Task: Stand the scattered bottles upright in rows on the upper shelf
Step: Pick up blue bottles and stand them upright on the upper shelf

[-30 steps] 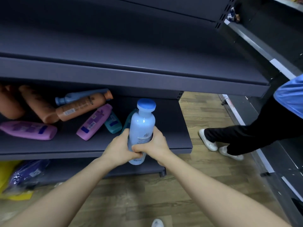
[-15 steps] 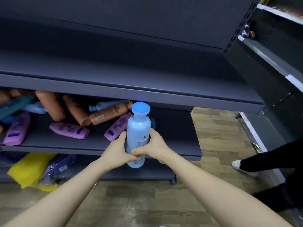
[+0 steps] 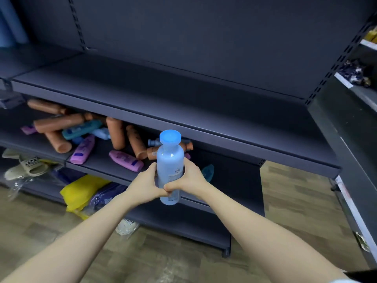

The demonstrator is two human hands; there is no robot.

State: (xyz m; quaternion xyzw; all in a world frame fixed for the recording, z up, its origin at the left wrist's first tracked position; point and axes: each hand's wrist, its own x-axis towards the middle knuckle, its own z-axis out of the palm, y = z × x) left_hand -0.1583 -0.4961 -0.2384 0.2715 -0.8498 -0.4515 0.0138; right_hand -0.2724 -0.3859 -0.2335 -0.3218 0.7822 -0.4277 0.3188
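Gone from the right is the dark-trousered person; more upper shelf [image 3: 183, 111] shows. Both the left hand [image 3: 145, 185] and right hand [image 3: 188, 178] curl round the upright blue bottle [image 3: 170, 164], held before the lower shelf [image 3: 106, 166] (orange and purple bottles [image 3: 116, 135] lie scattered there). Wood-look floor [image 3: 295, 201] below.

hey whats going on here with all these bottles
A person holds a light blue bottle upright in front of the shelving, with the left hand and right hand wrapped round its lower half. The upper shelf shows no bottles on it yet. The scattered bottles, orange, purple and teal, lie on their sides on the lower shelf, so the sorting looks barely begun.
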